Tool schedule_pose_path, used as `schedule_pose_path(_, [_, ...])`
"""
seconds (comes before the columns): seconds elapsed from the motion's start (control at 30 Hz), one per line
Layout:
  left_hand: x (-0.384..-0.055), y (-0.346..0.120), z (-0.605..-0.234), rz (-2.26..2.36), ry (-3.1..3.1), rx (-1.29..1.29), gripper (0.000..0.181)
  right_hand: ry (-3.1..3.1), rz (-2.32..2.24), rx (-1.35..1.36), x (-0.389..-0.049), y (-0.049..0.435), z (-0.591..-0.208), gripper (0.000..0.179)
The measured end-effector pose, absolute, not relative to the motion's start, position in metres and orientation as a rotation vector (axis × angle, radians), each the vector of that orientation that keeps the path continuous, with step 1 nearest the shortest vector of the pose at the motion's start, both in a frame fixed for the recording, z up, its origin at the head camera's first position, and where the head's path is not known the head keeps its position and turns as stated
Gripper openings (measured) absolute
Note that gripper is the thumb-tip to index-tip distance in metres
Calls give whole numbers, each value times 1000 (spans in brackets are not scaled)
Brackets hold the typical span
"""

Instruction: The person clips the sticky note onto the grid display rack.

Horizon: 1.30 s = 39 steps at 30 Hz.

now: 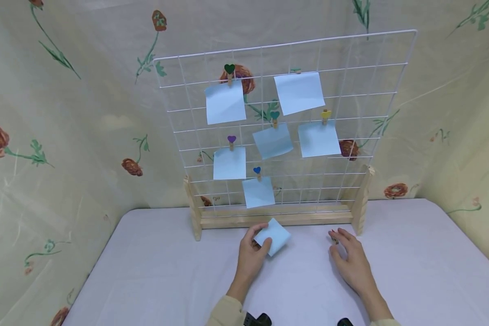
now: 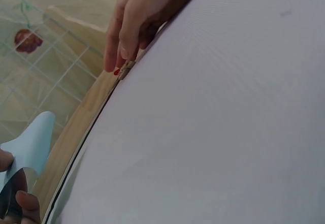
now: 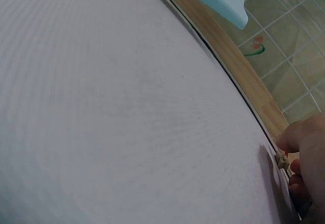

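My left hand (image 1: 251, 253) pinches a light blue paper card (image 1: 274, 237) between thumb and fingers, just in front of the rack's wooden base. In the left wrist view the card (image 2: 31, 145) bends, and a dark glossy patch shows below it; what that is I cannot tell. To the right, my right hand (image 1: 352, 260) holds a small wooden clothespin (image 3: 282, 159) with a red tip at its fingertips, low over the table. The clothespin (image 2: 125, 70) also shows under the fingers in the left wrist view.
Behind the hands stands a white wire grid (image 1: 285, 44) on a wooden stand (image 1: 277, 219). Several blue cards, such as the lowest card (image 1: 258, 194), hang there from heart-topped clothespins. A white cloth covers the table (image 1: 159, 271); flowered fabric (image 1: 93, 149) encloses it.
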<state>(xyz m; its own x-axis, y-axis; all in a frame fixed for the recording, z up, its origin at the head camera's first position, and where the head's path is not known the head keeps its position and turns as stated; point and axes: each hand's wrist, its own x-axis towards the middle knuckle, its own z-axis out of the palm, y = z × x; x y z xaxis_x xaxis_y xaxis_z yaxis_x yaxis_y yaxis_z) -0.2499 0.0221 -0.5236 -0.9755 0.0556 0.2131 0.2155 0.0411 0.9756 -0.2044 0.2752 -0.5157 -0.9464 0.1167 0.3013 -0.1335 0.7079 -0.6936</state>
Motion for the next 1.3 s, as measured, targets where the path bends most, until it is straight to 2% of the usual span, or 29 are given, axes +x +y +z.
schedule_pose_path(0.4, [-245, 40, -516, -1978, -2303, -267, 30, -2586, 1029, 55, -204, 274, -519, 40])
schedule_pose_path(1.17, [-244, 60, -501, -2084, -2239, -329, 37, -2586, 976, -56, -205, 273, -520, 37])
schedule_pose_path(1.3, [-247, 64, -500, -2111, -2210, -362, 37, -2567, 941, -43, -205, 272, -522, 30])
